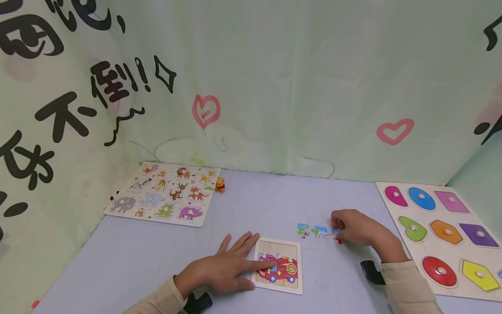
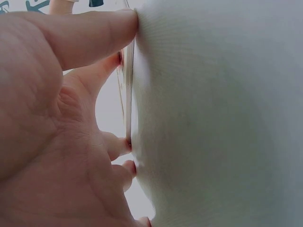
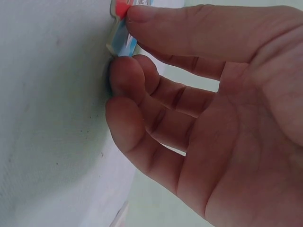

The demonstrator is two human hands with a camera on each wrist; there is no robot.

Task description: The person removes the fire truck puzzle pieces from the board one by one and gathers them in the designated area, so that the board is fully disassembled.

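A small wooden jigsaw tray (image 1: 282, 290) lies on the table, its lower part filled with a red vehicle picture (image 1: 285, 270) and bare wood showing at the top. My left hand (image 1: 225, 270) is spread at the tray's left side, index finger reaching over the picture; in the left wrist view the thumb (image 2: 94, 38) is by the tray's edge. To the right, my right hand (image 1: 354, 229) pinches a blue-and-red jigsaw piece (image 3: 123, 40) close to the tabletop. Two loose jigsaw pieces (image 1: 303, 230) (image 1: 320, 231) lie in a row left of it.
An animal peg puzzle board (image 1: 208, 205) lies at the back left, with a small bear figure (image 1: 220, 185) at its edge. On the right lies a shape puzzle board (image 1: 419, 222) with coloured knobbed shapes. A printed pale green curtain (image 1: 274, 87) stands behind the table.
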